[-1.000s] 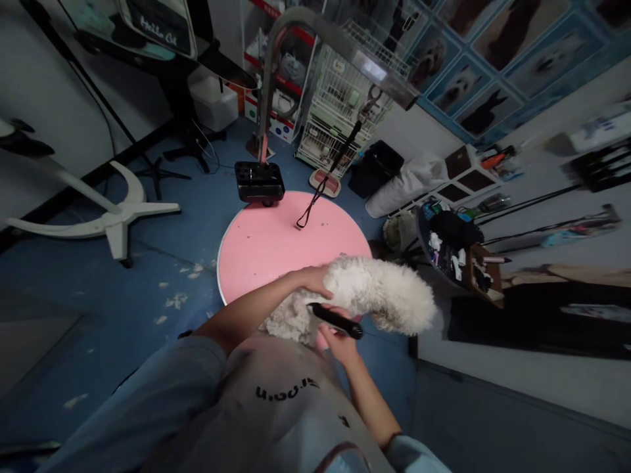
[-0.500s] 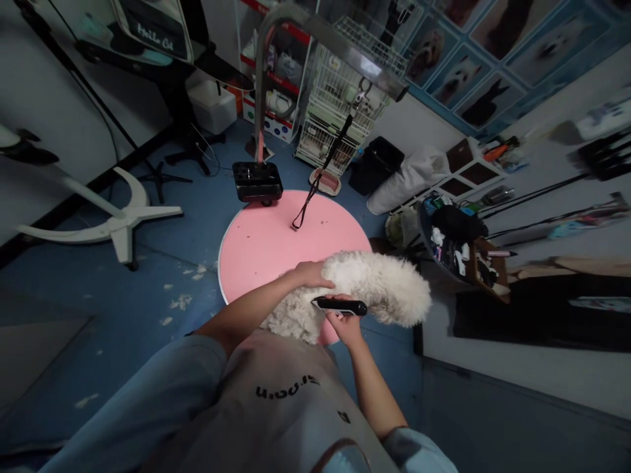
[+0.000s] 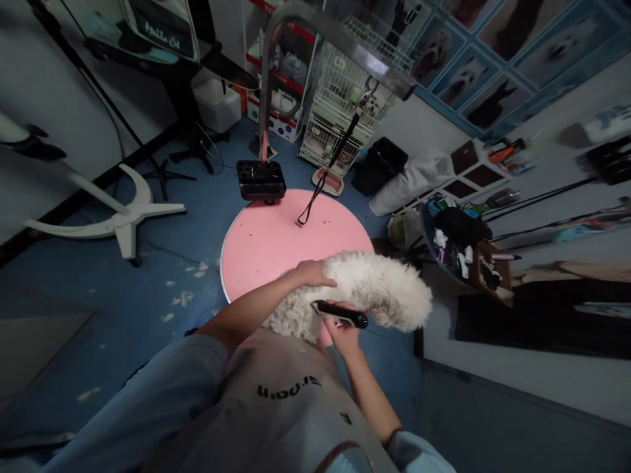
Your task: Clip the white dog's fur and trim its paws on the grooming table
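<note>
A white, curly-coated dog [image 3: 379, 282] is on a round pink grooming table [image 3: 271, 236], close against my apron. My left hand [image 3: 314, 273] lies on the dog's back with its fingers stretched flat over the coat. In my right hand [image 3: 344, 334] is a black hair clipper [image 3: 342, 313], gripped around its body. The clipper's head points left and touches the curly fur on the dog's near side. The coat looks longer and curlier at the left than on the middle of the back. I cannot make out the dog's face.
A metal grooming arm [image 3: 266, 92] rises behind the table, with a black loop leash [image 3: 335, 164] hanging over the tabletop. Beyond stand wire cages [image 3: 340, 98] and a black bin [image 3: 379, 164]. At right is a cluttered tool tray [image 3: 453, 243]; a white stand base [image 3: 125, 220] is left.
The clipper has tilted, its rear end dropping slightly, and my right hand has lowered a little with it. My left hand stays on the dog's back. The view has shifted slightly.
</note>
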A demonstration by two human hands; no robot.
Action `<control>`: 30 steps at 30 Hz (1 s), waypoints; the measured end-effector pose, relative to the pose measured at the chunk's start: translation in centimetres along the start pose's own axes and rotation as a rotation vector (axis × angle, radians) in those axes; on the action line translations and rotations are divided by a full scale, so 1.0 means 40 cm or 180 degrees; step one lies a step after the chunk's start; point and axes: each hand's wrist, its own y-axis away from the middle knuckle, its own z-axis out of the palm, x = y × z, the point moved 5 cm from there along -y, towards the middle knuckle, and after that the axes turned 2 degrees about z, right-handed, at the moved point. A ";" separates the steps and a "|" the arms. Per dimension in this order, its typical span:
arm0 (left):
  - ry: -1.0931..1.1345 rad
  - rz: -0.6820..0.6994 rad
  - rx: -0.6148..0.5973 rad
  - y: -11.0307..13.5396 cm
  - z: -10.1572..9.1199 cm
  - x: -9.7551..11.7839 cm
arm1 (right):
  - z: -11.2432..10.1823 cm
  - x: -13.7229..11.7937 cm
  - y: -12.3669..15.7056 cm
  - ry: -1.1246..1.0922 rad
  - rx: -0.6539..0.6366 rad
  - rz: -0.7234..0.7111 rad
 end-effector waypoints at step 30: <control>0.0088 0.0525 -0.0043 0.006 -0.013 0.015 | 0.091 -0.035 0.030 0.0309 -0.1018 0.0001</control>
